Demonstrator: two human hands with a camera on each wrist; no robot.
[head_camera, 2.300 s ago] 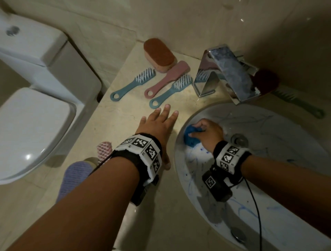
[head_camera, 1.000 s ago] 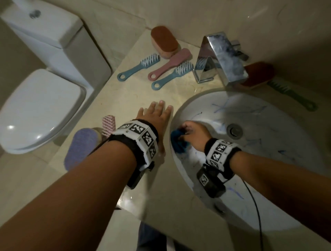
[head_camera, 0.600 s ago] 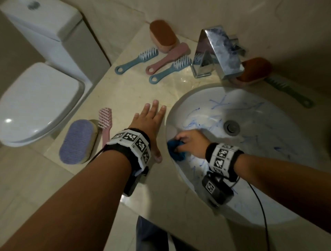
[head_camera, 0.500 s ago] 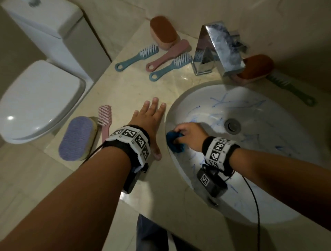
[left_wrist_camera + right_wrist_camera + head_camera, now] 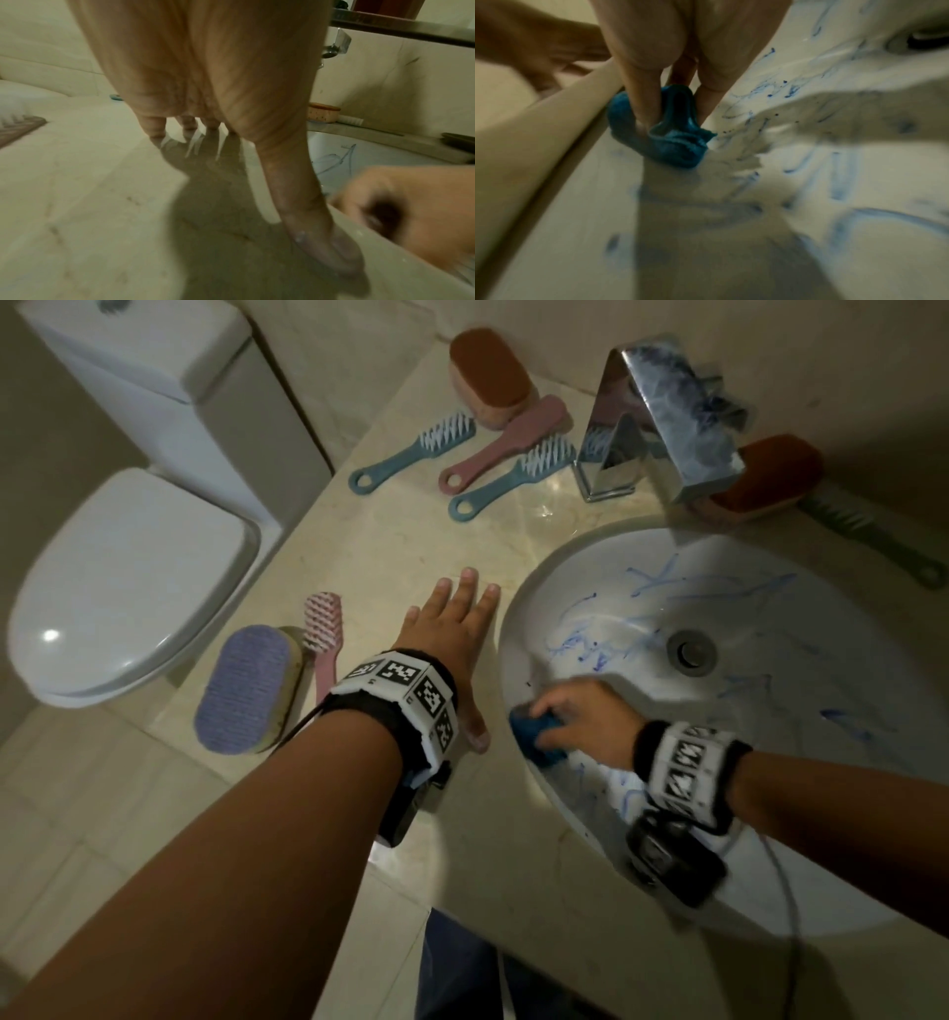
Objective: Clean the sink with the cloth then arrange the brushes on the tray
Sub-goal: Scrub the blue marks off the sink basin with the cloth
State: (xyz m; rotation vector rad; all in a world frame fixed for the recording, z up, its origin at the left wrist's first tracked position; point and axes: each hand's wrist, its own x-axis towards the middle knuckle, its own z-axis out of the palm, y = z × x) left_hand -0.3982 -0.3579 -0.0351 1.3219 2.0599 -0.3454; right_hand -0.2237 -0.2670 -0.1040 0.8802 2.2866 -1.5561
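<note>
Seemingly eight brushes (image 5: 411, 453), one cloth (image 5: 536, 736), one sink (image 5: 821, 880)

The faucet (image 5: 662, 410) hides part of the orange scrub brush (image 5: 760, 477) behind it. The right hand (image 5: 411, 215) is a blur in the left wrist view; the sink (image 5: 513, 629) runs off the head view's right edge.

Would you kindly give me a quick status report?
Left hand flat on counter. Right hand grips cloth in sink. Blue marks remain.
</note>
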